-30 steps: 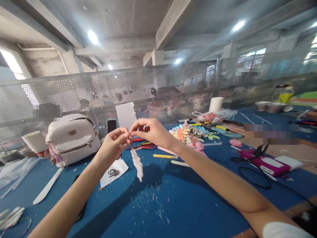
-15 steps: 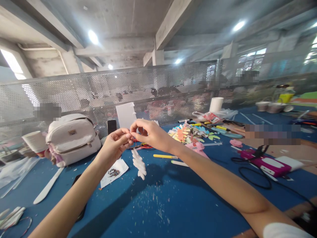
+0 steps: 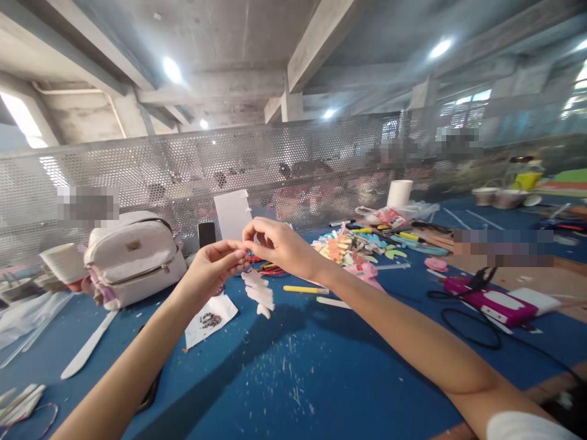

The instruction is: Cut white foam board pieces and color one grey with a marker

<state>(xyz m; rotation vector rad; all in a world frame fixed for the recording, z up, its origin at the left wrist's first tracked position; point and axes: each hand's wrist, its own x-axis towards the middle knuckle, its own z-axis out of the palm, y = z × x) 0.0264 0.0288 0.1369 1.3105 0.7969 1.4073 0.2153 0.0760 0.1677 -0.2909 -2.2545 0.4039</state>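
Note:
My left hand [image 3: 219,264] and my right hand [image 3: 280,246] meet in front of me above the table, both closed in a pinch with fingertips touching. Just below the fingertips hangs a white wing-shaped piece [image 3: 258,293] with scalloped edges, apart from the table. Whatever thin link joins it to my fingers is too small to make out. Under my left wrist lies a white paper sheet [image 3: 220,333] bearing a small heap of dark bits [image 3: 211,320]. A yellow marker [image 3: 300,289] and a white pen [image 3: 332,302] lie below my right wrist.
A pale backpack [image 3: 132,260] and paper cups [image 3: 64,263] stand at the left, near a white plastic knife [image 3: 87,348]. Coloured cut-outs [image 3: 342,245] and a pink glue gun [image 3: 367,272] are right of centre. A magenta power strip [image 3: 490,299] trails a black cable [image 3: 541,351].
The white piece has risen a little and turned, hanging closer to my fingers. My left hand has shifted slightly right, and both hands stay pinched together.

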